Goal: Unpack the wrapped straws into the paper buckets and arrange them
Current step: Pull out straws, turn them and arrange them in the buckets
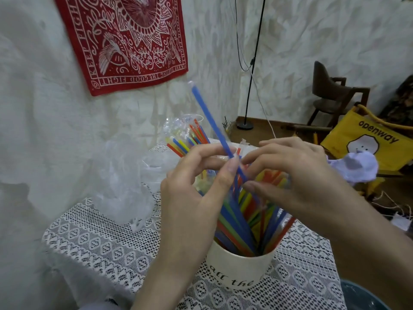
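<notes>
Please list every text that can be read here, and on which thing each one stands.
"all the" on the paper bucket; the rest is hidden.
"openway" on the yellow bag.
"KEEP FIGHT..." and "THE GOOD FIGHT" on the red cloth; its other border words are too blurred.

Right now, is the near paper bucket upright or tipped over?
Upright. The near paper bucket stands on the lace tablecloth with its open rim facing up, and colored straws fan out of its top.

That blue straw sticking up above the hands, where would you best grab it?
Take the blue straw on its bare upper length, coming from the left side. It leans up and left, well above the packed paper bucket, while the left hand and right hand crowd its lower part.
</notes>
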